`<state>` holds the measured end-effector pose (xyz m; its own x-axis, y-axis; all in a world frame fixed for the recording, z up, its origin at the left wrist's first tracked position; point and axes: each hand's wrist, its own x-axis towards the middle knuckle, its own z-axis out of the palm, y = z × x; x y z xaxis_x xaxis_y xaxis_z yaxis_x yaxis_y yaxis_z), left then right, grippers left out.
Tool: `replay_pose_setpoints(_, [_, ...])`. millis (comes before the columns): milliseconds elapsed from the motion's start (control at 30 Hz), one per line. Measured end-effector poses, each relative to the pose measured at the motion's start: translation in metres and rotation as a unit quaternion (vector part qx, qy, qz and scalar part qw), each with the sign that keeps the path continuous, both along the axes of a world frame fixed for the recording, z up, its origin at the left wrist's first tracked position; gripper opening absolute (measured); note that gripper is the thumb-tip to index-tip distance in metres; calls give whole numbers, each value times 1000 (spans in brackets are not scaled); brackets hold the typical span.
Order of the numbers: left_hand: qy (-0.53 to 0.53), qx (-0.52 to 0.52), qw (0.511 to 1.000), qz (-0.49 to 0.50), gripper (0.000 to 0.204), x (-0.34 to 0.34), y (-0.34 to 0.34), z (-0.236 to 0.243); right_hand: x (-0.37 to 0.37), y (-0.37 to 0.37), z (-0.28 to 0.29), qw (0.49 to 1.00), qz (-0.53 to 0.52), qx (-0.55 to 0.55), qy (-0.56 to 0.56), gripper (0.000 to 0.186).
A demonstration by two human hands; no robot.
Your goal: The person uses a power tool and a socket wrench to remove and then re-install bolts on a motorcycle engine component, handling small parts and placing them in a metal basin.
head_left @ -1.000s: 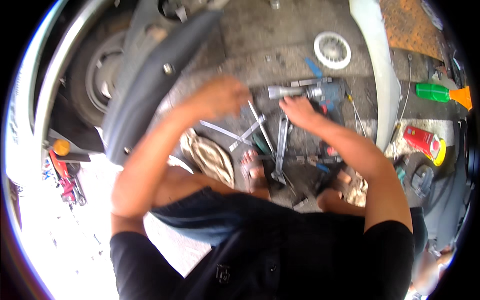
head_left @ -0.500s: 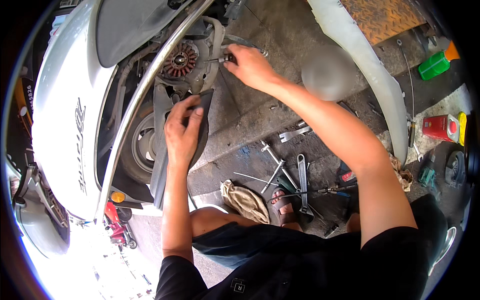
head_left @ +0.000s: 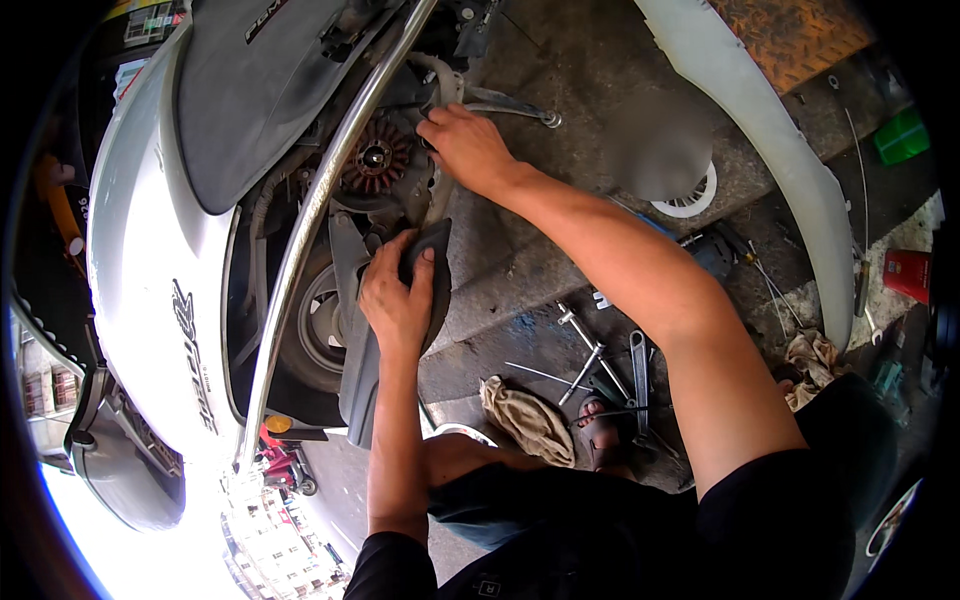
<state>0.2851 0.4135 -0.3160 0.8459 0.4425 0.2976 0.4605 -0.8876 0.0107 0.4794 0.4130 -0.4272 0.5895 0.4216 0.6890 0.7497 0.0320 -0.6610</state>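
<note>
A scooter with a white body panel [head_left: 150, 230] stands on my left, its side opened up. Copper-red windings of a stator [head_left: 377, 158] show in the exposed engine area. Just to the right of it, my right hand [head_left: 468, 150] is closed on a screwdriver, mostly hidden by the fingers now; its thin shaft showed in the earlier frame. Lower down, my left hand [head_left: 398, 305] grips the edge of a dark plastic cover [head_left: 435, 265] beside the wheel [head_left: 318, 320], thumb and fingers curled over it.
A chrome rail [head_left: 318, 205] runs along the scooter's side. A long pale panel [head_left: 770, 130] lies at right. On the ground are a cross-shaped wrench [head_left: 590, 345], a spanner [head_left: 640, 380], a rag [head_left: 527, 420], a red can [head_left: 906, 275] and a green bottle [head_left: 902, 137].
The view has shifted, so the scene sits lower and farther right. My right hand has come closer to the stator, and the screwdriver shaft no longer shows. My left hand stays on the cover.
</note>
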Motion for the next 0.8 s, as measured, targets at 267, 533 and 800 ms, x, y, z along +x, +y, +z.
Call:
replay_pose_setpoints(267, [0,-19,1000,9,30,2,-4,3,1,0,-4,1000,13,15,19,24])
replay_pose_setpoints(533, [-21,-64,997,24,28,0,0,-1,-1,-1,-8,1000,2,18,22,24])
replay_pose_setpoints(800, [-28,-82,996,28,29,1,0,-2,3,1,-5,998,26,-3,60,31])
